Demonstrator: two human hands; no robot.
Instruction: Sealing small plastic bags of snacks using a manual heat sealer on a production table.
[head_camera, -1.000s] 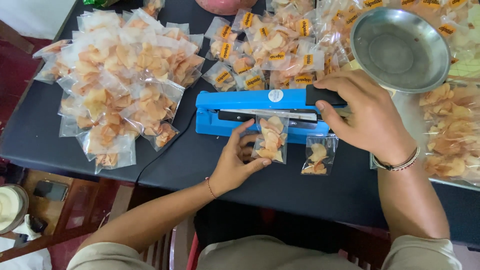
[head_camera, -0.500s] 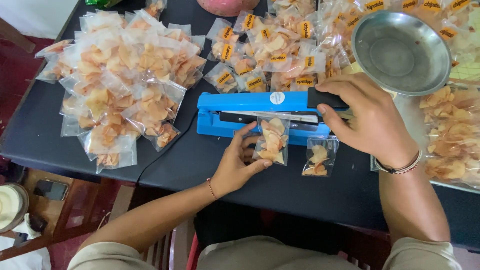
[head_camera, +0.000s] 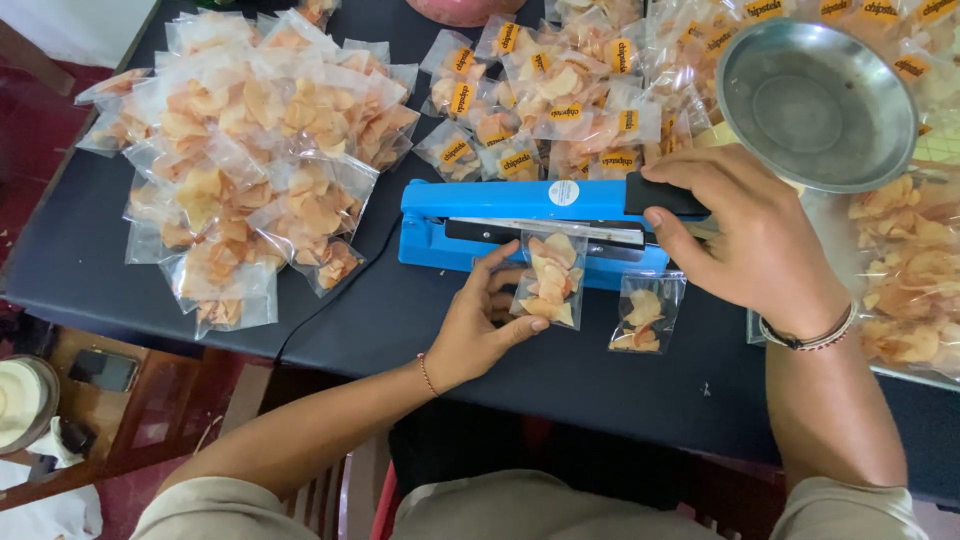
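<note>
The left hand (head_camera: 480, 325) pinched a small clear bag of chips (head_camera: 548, 280) — its top lay in the blue heat sealer (head_camera: 520, 215) — while the right hand (head_camera: 745, 235) gripped the sealer's black handle (head_camera: 660, 195), fingers closed over it.

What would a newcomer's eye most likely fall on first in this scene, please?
Probably the bright blue heat sealer at the centre of the dark table, its black handle pressed by the right hand. The left hand holds a small clear bag of orange chips in its mouth. A big heap of similar clear chip bags lies at left.
</note>
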